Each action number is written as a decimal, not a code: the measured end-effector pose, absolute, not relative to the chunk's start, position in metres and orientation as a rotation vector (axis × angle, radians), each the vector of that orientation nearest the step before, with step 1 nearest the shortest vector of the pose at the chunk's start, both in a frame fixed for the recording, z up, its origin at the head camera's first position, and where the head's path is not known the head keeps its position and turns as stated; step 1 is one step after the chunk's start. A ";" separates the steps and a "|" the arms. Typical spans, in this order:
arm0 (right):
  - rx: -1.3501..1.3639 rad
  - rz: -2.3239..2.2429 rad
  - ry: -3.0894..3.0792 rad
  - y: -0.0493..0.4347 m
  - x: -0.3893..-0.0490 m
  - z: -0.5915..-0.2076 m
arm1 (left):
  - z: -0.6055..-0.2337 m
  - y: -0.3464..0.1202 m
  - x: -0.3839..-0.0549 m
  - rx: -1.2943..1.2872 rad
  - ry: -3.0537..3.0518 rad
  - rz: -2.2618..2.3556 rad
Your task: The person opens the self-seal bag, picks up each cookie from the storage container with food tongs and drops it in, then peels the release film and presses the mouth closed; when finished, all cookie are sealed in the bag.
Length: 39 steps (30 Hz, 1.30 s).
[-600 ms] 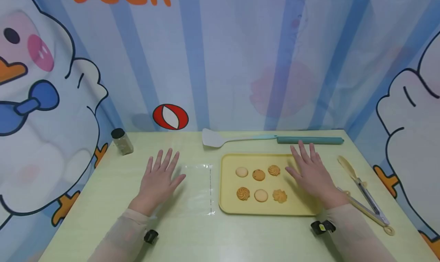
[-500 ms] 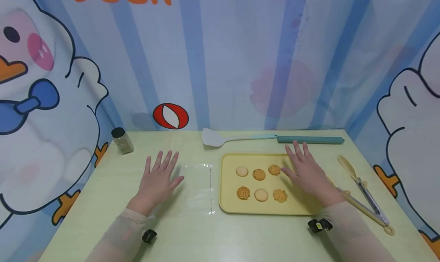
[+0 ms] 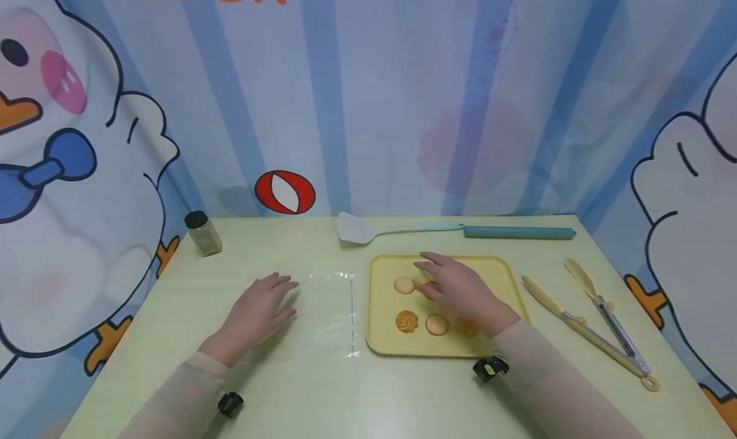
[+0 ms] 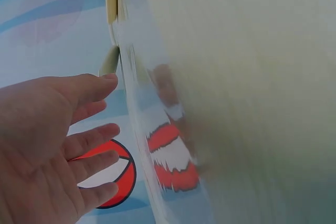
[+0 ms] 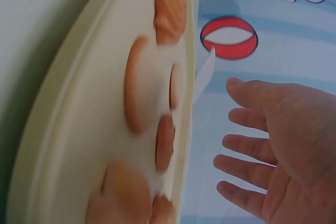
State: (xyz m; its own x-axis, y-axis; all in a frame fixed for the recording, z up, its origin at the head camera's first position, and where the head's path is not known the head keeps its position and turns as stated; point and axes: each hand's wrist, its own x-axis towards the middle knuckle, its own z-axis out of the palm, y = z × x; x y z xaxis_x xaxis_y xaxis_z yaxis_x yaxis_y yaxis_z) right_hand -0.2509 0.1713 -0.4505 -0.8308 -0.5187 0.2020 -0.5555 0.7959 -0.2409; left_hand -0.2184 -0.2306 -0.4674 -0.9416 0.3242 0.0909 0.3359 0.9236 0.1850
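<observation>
My right hand (image 3: 463,293) hovers over a yellow tray (image 3: 509,304), its fingers relaxed and holding nothing. Cookies lie on that tray in two rows: a pale round cookie (image 3: 404,285), a swirled cookie (image 3: 407,322) and another pale cookie (image 3: 436,324) show fully, while the hand covers others partly or wholly. In the right wrist view, the fingers (image 5: 244,169) are spread apart beside the tray's far rim. My left hand (image 3: 252,315), also holding nothing, hovers at the left side of a clear plastic bag (image 3: 325,324) lying flat on the table.
A jar with a black lid (image 3: 203,233) stands at the back left. Along the back edge lie a white spatula (image 3: 357,229) and a teal rolling pin (image 3: 519,232). Tongs (image 3: 613,327) rest spread on the right. A printed curtain (image 3: 386,106) hangs behind the table.
My right hand has moved left from the tray's right side to over the cookies. My left hand has drawn slightly back and toward the left, its fingers less spread.
</observation>
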 end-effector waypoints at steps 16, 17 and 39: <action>1.187 0.543 -2.848 0.086 -0.259 -0.467 | -0.468 -0.244 -0.221 -0.582 -3.058 -0.472; 1.205 0.541 -2.831 0.083 -0.259 -0.468 | -0.468 -0.245 -0.221 -0.591 -3.060 -0.480; 1.317 0.519 -2.814 0.056 -0.264 -0.481 | -0.475 -0.249 -0.234 -0.625 -3.115 -0.604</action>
State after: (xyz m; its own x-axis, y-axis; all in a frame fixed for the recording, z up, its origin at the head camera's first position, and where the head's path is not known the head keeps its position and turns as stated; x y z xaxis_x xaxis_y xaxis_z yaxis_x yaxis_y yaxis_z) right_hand -0.2639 0.0557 -0.4812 -0.6501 -0.7486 0.1303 -0.7458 0.5959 -0.2979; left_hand -0.2341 -0.2492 -0.4754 -0.9213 0.3886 -0.0164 0.3544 0.8559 0.3766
